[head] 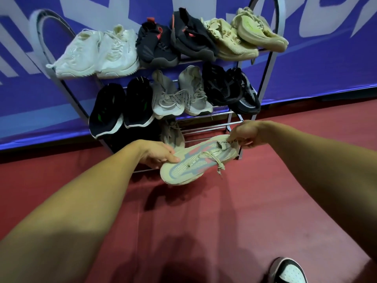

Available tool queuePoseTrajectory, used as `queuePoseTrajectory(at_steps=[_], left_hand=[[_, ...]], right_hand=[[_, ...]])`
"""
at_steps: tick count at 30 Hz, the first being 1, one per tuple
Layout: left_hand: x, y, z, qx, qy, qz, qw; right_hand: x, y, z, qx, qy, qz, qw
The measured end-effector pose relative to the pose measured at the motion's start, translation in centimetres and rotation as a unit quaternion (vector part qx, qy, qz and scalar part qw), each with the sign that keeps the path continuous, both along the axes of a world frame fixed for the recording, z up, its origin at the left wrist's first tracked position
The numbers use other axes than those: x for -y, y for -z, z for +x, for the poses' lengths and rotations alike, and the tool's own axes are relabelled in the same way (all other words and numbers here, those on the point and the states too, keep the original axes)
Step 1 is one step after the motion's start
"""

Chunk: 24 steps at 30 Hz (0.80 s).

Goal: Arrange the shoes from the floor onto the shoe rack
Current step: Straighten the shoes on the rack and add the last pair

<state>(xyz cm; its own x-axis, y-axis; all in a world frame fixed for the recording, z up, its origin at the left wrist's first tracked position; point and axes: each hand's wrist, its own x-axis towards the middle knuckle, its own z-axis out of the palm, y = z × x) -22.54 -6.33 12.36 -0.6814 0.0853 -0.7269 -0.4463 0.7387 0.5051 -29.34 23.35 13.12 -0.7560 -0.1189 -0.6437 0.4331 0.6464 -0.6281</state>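
By the left hand the toe of a cream knit sneaker with pink and pale-blue stripes is being gripped; by the right hand its heel end is being pinched, at centre frame. Placing is judged in hand: a level slide onto the bare lower bars of the chrome-tube shoe rack, beside a beige sneaker, is being called for.
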Motion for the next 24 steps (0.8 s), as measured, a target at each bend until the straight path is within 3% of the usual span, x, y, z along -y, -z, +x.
queuePoseTrajectory(at_steps=[3, 7, 12, 16, 20, 24], left_hand=[[-0.2, 0.0, -0.1, 0.01, -0.014, 0.03, 0.999], [0.0, 0.5, -0.3, 0.014, -0.083, 0.054, 0.995], [-0.7, 1.2, -0.3, -0.008, -0.229, 0.145, 0.963], [-2.4, 1.3, -0.8, -0.023, -0.297, 0.222, 0.928], [-4.0, 1.7, -1.6, -0.037, -0.309, 0.239, 0.92], [-4.8, 1.7, -2.2, -0.079, -0.277, 0.186, 0.939]], right_hand=[[0.8, 0.3, -0.6, -0.069, 0.051, -0.034, 0.996], [1.6, 0.5, -1.2, -0.096, 0.07, -0.032, 0.992], [2.5, 0.5, 0.0, 0.02, -0.021, -0.011, 1.0], [4.3, 0.9, 0.6, 0.122, -0.118, -0.061, 0.984], [6.1, 1.7, 0.2, 0.134, -0.061, -0.118, 0.982], [6.3, 2.1, -0.3, 0.095, -0.006, -0.109, 0.989]])
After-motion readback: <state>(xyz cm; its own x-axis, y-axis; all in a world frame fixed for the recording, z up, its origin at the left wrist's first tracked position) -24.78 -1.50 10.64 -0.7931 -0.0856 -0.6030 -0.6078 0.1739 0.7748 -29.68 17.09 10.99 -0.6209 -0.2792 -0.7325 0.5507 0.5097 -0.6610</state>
